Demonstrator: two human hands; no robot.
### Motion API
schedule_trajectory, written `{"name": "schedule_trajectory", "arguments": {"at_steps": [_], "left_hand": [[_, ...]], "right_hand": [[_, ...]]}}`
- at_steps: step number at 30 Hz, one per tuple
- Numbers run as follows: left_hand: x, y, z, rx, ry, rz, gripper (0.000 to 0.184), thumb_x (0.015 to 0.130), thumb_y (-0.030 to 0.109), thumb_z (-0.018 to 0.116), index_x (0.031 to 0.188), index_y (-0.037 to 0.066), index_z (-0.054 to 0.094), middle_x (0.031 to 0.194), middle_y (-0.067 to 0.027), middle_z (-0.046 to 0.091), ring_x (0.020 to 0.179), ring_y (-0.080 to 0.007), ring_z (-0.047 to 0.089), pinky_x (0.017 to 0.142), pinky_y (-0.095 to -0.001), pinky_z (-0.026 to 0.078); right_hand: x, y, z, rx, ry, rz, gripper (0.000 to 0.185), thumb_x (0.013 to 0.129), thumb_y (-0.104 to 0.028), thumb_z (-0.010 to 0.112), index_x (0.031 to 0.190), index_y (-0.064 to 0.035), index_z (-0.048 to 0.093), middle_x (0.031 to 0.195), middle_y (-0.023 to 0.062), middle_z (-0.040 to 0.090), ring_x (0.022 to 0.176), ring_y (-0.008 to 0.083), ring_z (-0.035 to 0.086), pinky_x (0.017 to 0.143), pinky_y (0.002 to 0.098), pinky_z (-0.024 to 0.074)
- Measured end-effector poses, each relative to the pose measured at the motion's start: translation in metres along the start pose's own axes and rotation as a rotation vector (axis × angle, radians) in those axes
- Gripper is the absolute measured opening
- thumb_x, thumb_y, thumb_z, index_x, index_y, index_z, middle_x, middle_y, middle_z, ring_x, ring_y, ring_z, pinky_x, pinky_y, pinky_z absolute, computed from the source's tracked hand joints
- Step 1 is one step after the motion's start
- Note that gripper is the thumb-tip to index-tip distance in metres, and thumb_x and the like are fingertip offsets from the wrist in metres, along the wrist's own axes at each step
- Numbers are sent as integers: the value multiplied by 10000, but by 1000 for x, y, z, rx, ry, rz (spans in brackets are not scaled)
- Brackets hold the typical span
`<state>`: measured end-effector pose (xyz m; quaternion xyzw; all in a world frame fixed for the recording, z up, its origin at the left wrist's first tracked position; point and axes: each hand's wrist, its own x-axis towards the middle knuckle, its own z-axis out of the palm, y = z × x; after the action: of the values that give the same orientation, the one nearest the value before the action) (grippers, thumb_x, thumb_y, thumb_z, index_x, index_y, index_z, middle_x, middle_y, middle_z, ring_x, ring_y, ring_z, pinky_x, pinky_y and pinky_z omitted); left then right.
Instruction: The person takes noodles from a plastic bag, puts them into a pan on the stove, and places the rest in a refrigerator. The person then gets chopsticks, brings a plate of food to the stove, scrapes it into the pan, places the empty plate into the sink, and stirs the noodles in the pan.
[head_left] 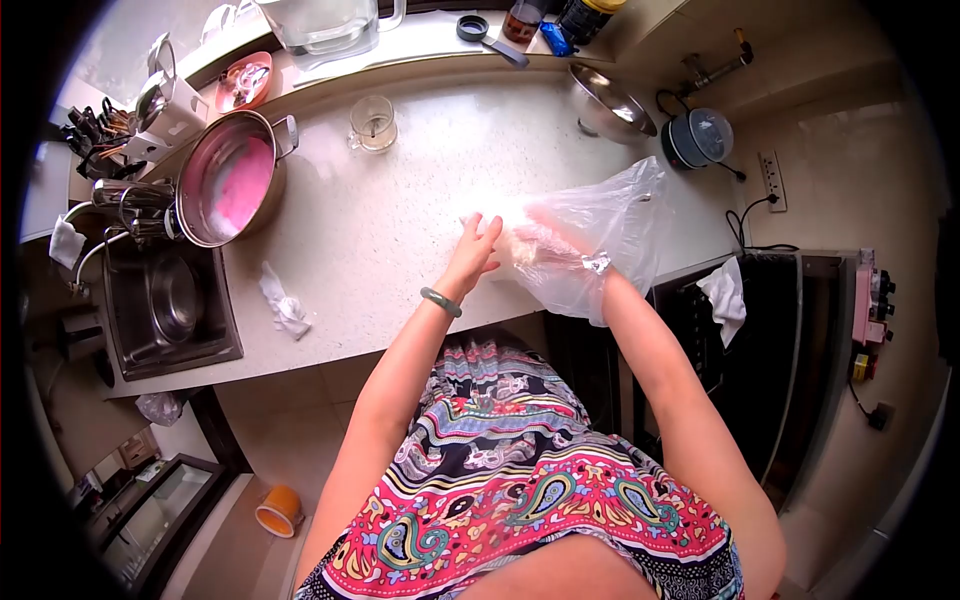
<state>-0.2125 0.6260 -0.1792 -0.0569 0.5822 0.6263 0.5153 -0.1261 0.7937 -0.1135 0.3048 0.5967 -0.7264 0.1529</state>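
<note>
My left hand (472, 255), a dark green bangle on its wrist, reaches over the counter with its fingers spread and nothing in them. Close beside it, my right hand (550, 243) is inside a clear plastic bag (630, 215), which covers it up to the wrist. A shiny bracelet shows at that wrist. Something pale shows through the film near the right fingers. Glare and the crinkled film blur these fingers, so I cannot make out whether they grip anything.
A pot (275, 190) with pink inside stands left, by the sink (225, 340). A glass mug (372, 125), crumpled tissue (285, 300) and steel bowl (610, 105) are on the counter (350, 230). A small appliance (700, 135) sits right, above a black stove (755, 380) with a white cloth.
</note>
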Motion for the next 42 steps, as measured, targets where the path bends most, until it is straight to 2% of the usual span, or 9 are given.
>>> {"name": "schedule_trajectory", "arguments": {"at_steps": [2, 8, 11, 25, 27, 31, 35, 38, 42], "left_hand": [[6, 0, -1, -28, -29, 9, 651, 917, 405, 615, 1432, 123, 334, 1332, -134, 482, 1161, -247, 522, 803, -405, 534], [4, -8, -6, -216, -76, 173, 459, 933, 163, 592, 1337, 75, 393, 1035, -50, 584, 841, -117, 586, 644, -244, 499], [5, -14, 0, -266, -71, 191, 414, 959, 186, 561, 1329, 87, 405, 1046, -44, 578, 880, -122, 576, 671, -266, 506], [5, -24, -21, -680, -72, -33, 420, 1024, 402, 372, 1321, 114, 446, 1272, -97, 518, 1190, -252, 483, 1029, -465, 409], [-17, -1, -26, -141, 15, -84, 433, 1004, 389, 440, 1357, 139, 430, 1280, -115, 508, 1204, -249, 476, 1018, -442, 411], [-71, 61, -12, 637, 493, 862, 506, 929, 210, 583, 1398, 97, 430, 1363, -179, 449, 1244, -312, 444, 1037, -465, 353], [-158, 129, 68, 881, 95, 1319, 281, 817, 165, 695, 1098, 170, 707, 1528, -205, 256, 1413, -381, 239, 1102, -477, 265], [-142, 118, 78, 1277, 113, 1165, 188, 806, 233, 729, 982, 168, 746, 1542, -218, 214, 1406, -421, 231, 1113, -438, 276], [-136, 100, 49, 1416, 437, 1046, 101, 781, 95, 706, 881, 101, 706, 940, -66, 625, 860, -265, 580, 733, -355, 481]], "right_hand": [[0, -3, 8, -516, 66, -239, 312, 893, -278, 659, 1111, -56, 630, 1014, 36, 626, 902, 128, 566, 782, 298, 476], [23, 17, -2, -340, -95, -208, 310, 871, -263, 676, 1092, -48, 644, 1030, 47, 640, 920, 143, 575, 792, 323, 482], [73, 69, -20, -953, -185, -296, 329, 865, -276, 675, 1098, -46, 641, 1041, 70, 642, 916, 166, 587, 804, 329, 491], [-36, -6, 20, -875, 448, -228, 457, 750, -204, 687, 1135, -24, 518, 1079, 252, 591, 999, 413, 591, 826, 472, 492], [-53, -17, 23, -898, 505, -259, 387, 786, -154, 637, 1127, -28, 503, 1040, 232, 583, 969, 428, 580, 823, 479, 481], [-65, -30, 33, -1133, 508, -321, 385, 768, -16, 589, 1132, 17, 467, 1055, 226, 532, 918, 397, 579, 736, 451, 542], [-68, -10, 57, -1306, 496, -449, 376, 786, -37, 585, 1140, 23, 475, 1099, 197, 508, 946, 347, 559, 713, 402, 561], [-73, 5, 59, -1305, 531, -549, 445, 733, -20, 653, 1138, 28, 477, 1044, 168, 518, 962, 315, 564, 719, 361, 574], [-92, -13, 51, -1377, 579, -249, 459, 697, 35, 671, 1113, 20, 475, 1018, 160, 525, 950, 302, 578, 727, 355, 573]]}}
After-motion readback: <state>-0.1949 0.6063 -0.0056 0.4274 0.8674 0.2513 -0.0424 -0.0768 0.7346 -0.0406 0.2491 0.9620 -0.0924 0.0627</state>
